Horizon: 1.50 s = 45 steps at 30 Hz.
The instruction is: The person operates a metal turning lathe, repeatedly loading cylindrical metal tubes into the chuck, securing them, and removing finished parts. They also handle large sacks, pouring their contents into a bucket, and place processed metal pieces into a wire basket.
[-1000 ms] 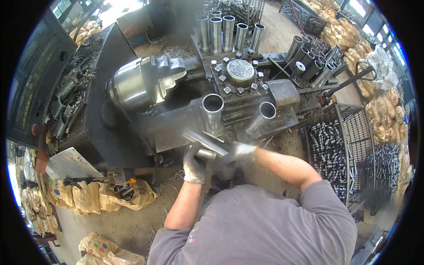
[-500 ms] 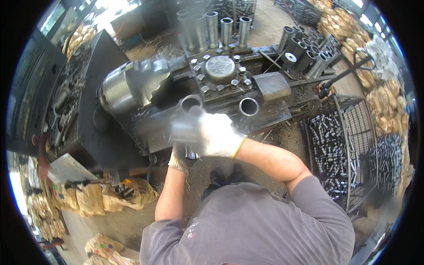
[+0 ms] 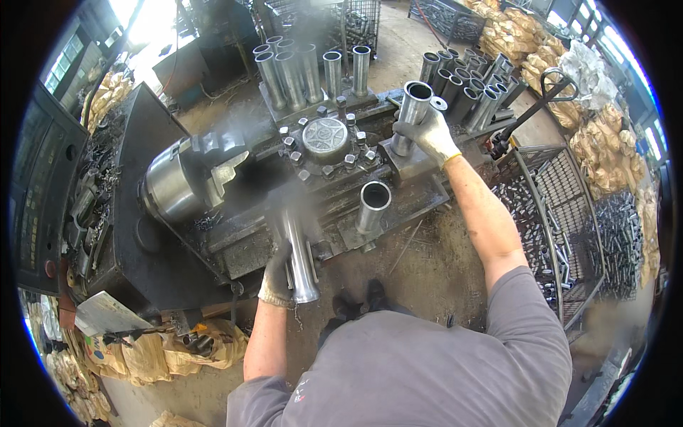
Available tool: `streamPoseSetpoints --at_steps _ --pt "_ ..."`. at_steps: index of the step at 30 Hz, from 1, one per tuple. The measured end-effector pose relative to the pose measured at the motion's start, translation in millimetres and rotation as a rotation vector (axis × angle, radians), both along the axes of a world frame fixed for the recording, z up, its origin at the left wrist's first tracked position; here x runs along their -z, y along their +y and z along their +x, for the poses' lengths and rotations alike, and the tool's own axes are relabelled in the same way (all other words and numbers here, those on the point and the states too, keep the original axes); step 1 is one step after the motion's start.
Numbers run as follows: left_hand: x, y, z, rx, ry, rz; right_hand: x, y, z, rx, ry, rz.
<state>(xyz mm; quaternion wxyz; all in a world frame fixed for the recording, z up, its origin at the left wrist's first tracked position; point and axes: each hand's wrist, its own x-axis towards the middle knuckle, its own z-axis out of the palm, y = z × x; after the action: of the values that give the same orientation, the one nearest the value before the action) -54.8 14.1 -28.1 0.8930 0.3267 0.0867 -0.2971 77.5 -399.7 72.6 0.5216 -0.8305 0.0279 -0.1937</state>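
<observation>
My left hand [image 3: 277, 273], in a dirty work glove, is closed on a shiny metal tube [image 3: 302, 260] with a flared lower end, held tilted at the machine's front edge. A blurred patch hides its upper part. My right hand [image 3: 432, 135], also gloved, grips another metal tube [image 3: 413, 116] upright at the block on the machine's right. Between the hands a third tube [image 3: 371, 212] stands on the machine bed with its open end up. The round-topped tool post [image 3: 325, 136], ringed with bolts, sits beyond it. To the left is the lathe chuck [image 3: 174, 174].
Several upright tubes [image 3: 288, 75] stand behind the tool post. More tubes [image 3: 469, 85] are grouped at the far right, near a long looped handle [image 3: 530, 107]. A wire basket [image 3: 562, 235] of small metal parts stands at the right. Sacks [image 3: 167, 354] lie at lower left.
My hands, close together earlier over the machine's front, have moved apart. The right has reached far right and now holds a tube at the block. The left holds its tube lower, near the front edge.
</observation>
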Motion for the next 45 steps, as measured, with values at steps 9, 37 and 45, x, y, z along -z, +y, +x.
streamPoseSetpoints --at_steps 9,37,45 --pt "15 47 5 -0.527 -0.117 0.094 -87 94 -138 0.131 -0.137 -0.401" --pt "67 13 104 -0.225 -0.313 0.688 -143 258 -69 -0.926 -0.097 -0.282" --pt "28 68 41 -0.438 -0.126 0.614 -83 220 181 -0.515 -0.295 -1.531"
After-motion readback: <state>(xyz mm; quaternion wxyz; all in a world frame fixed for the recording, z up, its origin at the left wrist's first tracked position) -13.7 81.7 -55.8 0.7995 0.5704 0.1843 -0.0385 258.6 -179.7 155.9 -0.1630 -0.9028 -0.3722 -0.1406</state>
